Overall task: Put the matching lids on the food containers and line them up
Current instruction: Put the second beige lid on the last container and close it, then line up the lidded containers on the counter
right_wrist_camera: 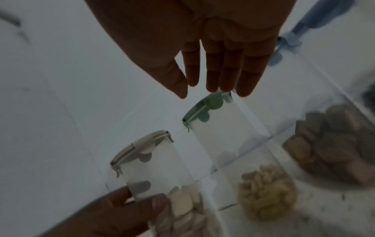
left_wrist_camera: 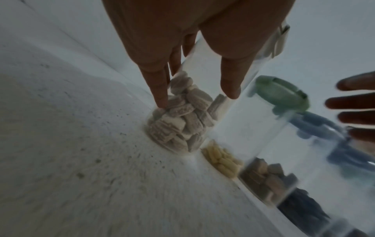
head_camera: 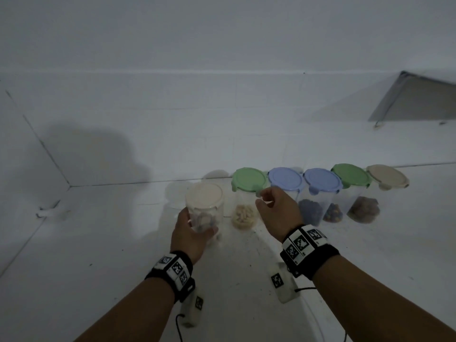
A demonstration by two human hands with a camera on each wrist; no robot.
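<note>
My left hand [head_camera: 197, 228] grips a clear jar [head_camera: 206, 213] low on its side. The jar has a beige lid [head_camera: 204, 195] and holds pale biscuit pieces [left_wrist_camera: 178, 125]. In the left wrist view my thumb and fingers [left_wrist_camera: 160, 89] wrap the jar wall. It sits left of a row of lidded jars and slightly nearer me. Whether it touches the counter I cannot tell. The nearest jar in the row has a green lid [head_camera: 249, 180] and holds pale pasta [head_camera: 244, 215]. My right hand [head_camera: 265, 201] hovers in front of that jar with relaxed fingers [right_wrist_camera: 213, 77], holding nothing.
The row runs right along the tiled wall: two blue lids [head_camera: 286, 180] [head_camera: 322, 181], another green lid [head_camera: 351, 175], and a beige lid [head_camera: 387, 176]. The white speckled counter [head_camera: 246, 262] meets a wall corner at left. A grey panel [head_camera: 419, 99] hangs at upper right.
</note>
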